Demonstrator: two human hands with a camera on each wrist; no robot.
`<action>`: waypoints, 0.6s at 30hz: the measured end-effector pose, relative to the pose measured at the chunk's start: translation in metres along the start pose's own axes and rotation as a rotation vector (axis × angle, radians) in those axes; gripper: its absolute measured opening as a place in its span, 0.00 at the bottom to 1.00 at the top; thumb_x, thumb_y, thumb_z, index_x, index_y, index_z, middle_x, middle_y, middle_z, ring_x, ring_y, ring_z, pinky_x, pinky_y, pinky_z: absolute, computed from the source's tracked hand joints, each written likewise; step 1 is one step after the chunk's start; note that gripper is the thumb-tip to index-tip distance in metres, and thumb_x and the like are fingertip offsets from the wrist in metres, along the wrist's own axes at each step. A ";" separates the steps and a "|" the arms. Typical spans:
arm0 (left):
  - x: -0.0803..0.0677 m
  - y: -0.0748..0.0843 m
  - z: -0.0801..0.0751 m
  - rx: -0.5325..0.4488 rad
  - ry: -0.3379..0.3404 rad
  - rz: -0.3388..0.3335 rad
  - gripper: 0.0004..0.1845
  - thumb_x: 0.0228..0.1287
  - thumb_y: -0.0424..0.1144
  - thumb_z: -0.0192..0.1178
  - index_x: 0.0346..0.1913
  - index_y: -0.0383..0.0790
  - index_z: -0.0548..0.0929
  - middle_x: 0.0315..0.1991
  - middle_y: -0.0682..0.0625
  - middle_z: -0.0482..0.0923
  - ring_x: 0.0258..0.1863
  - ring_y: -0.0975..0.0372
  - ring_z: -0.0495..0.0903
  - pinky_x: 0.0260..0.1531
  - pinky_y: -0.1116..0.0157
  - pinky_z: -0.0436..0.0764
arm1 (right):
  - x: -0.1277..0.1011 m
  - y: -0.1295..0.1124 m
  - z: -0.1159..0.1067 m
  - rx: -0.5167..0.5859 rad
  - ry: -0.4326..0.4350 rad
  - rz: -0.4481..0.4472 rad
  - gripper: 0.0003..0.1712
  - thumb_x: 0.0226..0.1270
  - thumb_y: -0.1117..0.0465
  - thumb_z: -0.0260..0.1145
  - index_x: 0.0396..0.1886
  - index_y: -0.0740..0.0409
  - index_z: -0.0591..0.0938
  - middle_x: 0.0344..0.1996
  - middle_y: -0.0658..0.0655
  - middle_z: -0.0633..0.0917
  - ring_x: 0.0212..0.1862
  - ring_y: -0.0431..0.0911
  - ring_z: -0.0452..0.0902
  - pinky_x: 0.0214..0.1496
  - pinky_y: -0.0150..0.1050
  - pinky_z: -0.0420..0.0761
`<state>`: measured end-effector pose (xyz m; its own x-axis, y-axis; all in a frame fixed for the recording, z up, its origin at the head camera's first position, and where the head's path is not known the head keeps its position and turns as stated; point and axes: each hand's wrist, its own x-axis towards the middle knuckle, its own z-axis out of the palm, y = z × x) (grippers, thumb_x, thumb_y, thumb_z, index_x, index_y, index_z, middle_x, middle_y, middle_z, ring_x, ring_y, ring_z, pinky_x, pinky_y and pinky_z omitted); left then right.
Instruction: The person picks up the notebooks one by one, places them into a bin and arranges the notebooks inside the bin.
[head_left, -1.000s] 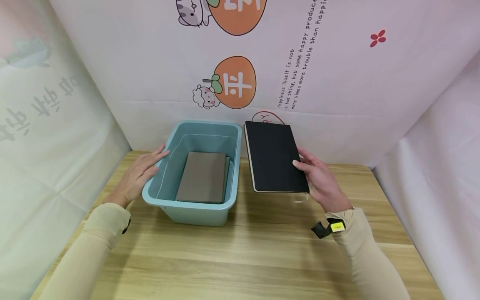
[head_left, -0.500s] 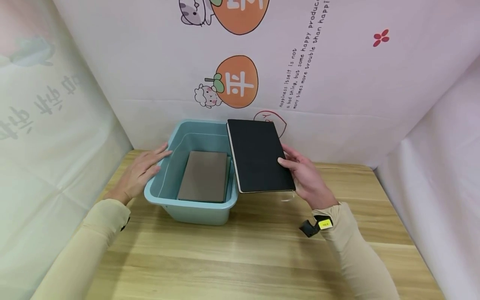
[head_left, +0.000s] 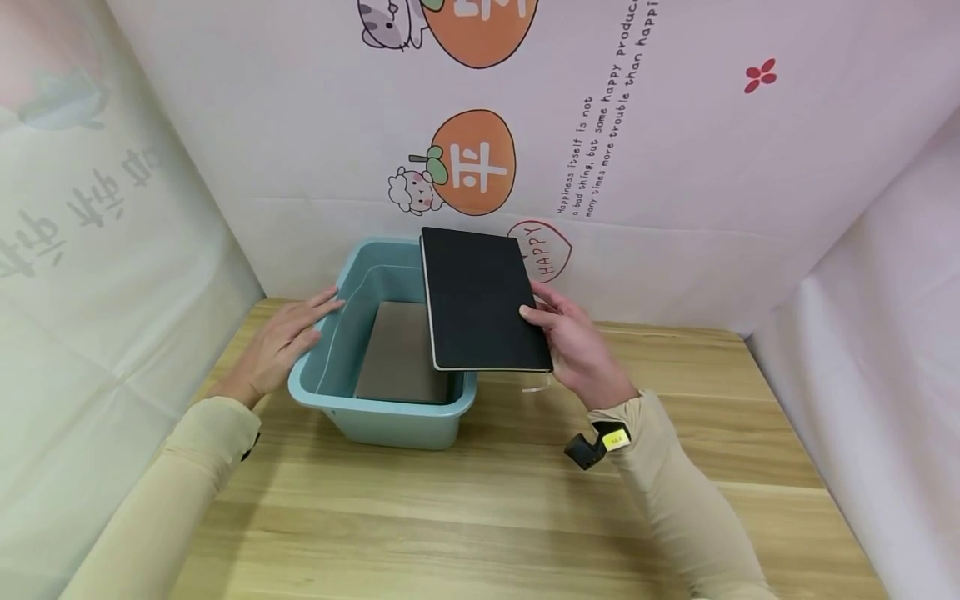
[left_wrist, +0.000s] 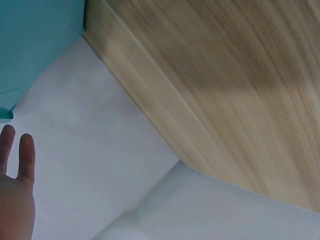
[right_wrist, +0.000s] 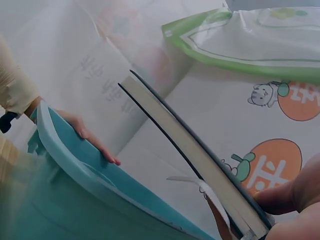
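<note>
Notebook, black [head_left: 480, 300]: pinched at its right edge by your right hand [head_left: 577, 354], held over the right rim of the blue bin [head_left: 382, 417]. Left hand [head_left: 281, 346], fingers flat, steadies the bin's left wall. Level the cover and lower it squarely onto the grey book [head_left: 397, 362] inside.

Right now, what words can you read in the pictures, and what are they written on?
"HAPPY": on the pink heart shape on the backdrop, behind the black notebook.
"平": on the orange fruit picture.
"Happiness itself is not a bad thing, but some happy..." and "...trouble than happi...": slanted lines on the backdrop, partly cut off.
The yellow wrist tag: too small to read.
</note>
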<state>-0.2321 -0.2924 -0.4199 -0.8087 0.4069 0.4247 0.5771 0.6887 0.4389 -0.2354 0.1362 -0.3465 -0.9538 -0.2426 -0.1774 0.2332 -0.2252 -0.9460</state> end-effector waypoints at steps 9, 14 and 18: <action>-0.002 0.003 -0.004 -0.028 -0.051 -0.073 0.26 0.81 0.41 0.44 0.79 0.54 0.65 0.83 0.50 0.52 0.78 0.40 0.56 0.71 0.35 0.56 | 0.005 0.002 0.025 0.032 0.007 -0.021 0.32 0.78 0.67 0.56 0.78 0.47 0.65 0.60 0.54 0.76 0.53 0.43 0.82 0.49 0.35 0.86; -0.002 0.004 -0.005 -0.017 -0.050 -0.079 0.27 0.81 0.41 0.44 0.79 0.54 0.64 0.83 0.52 0.51 0.79 0.41 0.55 0.72 0.35 0.55 | 0.012 0.004 0.040 0.021 -0.003 -0.043 0.30 0.79 0.66 0.55 0.77 0.48 0.67 0.62 0.58 0.75 0.56 0.48 0.81 0.51 0.37 0.86; -0.002 0.005 -0.004 -0.009 -0.041 -0.065 0.26 0.81 0.41 0.45 0.78 0.52 0.65 0.83 0.53 0.51 0.78 0.41 0.56 0.72 0.36 0.56 | 0.018 0.006 0.052 0.024 0.004 -0.038 0.30 0.78 0.67 0.55 0.77 0.49 0.67 0.63 0.59 0.75 0.58 0.49 0.80 0.60 0.43 0.84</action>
<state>-0.2274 -0.2920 -0.4152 -0.8486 0.3856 0.3621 0.5236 0.7092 0.4720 -0.2413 0.0817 -0.3417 -0.9629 -0.2293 -0.1426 0.2011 -0.2563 -0.9454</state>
